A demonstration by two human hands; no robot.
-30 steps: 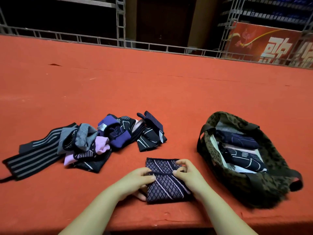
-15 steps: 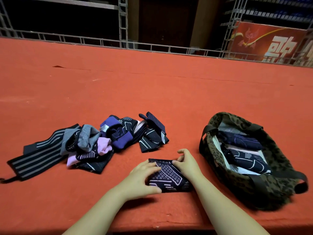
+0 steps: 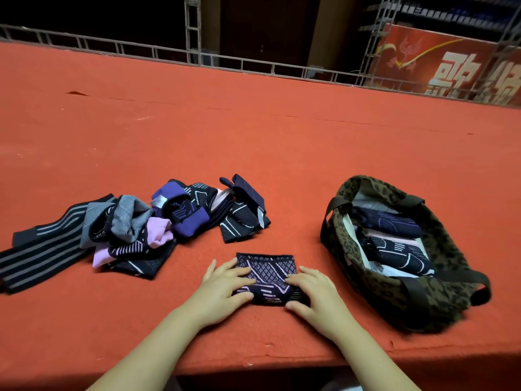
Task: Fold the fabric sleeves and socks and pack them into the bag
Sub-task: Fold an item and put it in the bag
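Head view: both hands are down flat on the folded sock (image 3: pixel 266 273), near the front edge of the red table (image 3: pixel 253 142); left hand (image 3: pixel 222 287) has its fingers stretched out and pressing the left side, gripping nothing; right hand (image 3: pixel 311 289) is spread the same way on the right side. This looks like the flattening step, the fold apparently made. The leopard-print bag (image 3: pixel 439 303) sits open just to the right, folded pieces already inside; an unfolded pile (image 3: pixel 135 230) waits to the left. Next call: pinch the bundle firmly so it doesn't spring open, then carry it right.
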